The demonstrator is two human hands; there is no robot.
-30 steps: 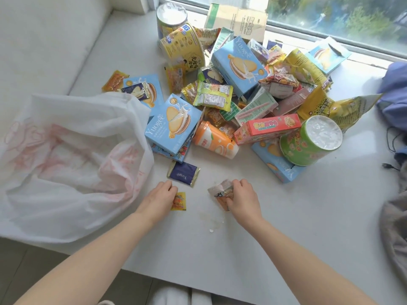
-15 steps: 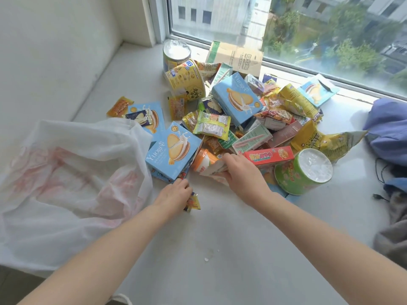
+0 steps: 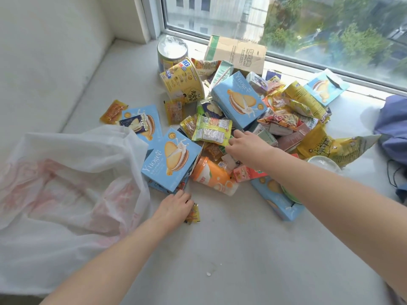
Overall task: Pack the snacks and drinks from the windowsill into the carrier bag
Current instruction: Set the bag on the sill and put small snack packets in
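Head view: left hand [image 3: 174, 205] grips a small orange foil sachet [image 3: 194, 215] on the white windowsill [image 3: 242, 260], beside the white plastic carrier bag [image 3: 66, 183] at its left edge. Right hand [image 3: 246, 147] rests on the snack pile [image 3: 240, 102], touching a green plastic packet [image 3: 212, 129]; grip indeterminate.

Bare forearms end in a bare left hand [image 3: 174, 205] and right hand [image 3: 246, 146].

1. The white windowsill [image 3: 231, 249] runs from the side wall on the left to the window.
2. A white carrier bag [image 3: 66, 183] lies crumpled on its left.
3. A heap of snacks [image 3: 275, 119] spreads mid-sill: a blue biscuit box [image 3: 171, 159], an orange bottle [image 3: 214, 176] on its side, and an upright tin [image 3: 171, 51].
4. A small amber sachet [image 3: 195, 214] lies before the heap.
5. Blue cloth [image 3: 394, 124] lies at the right.
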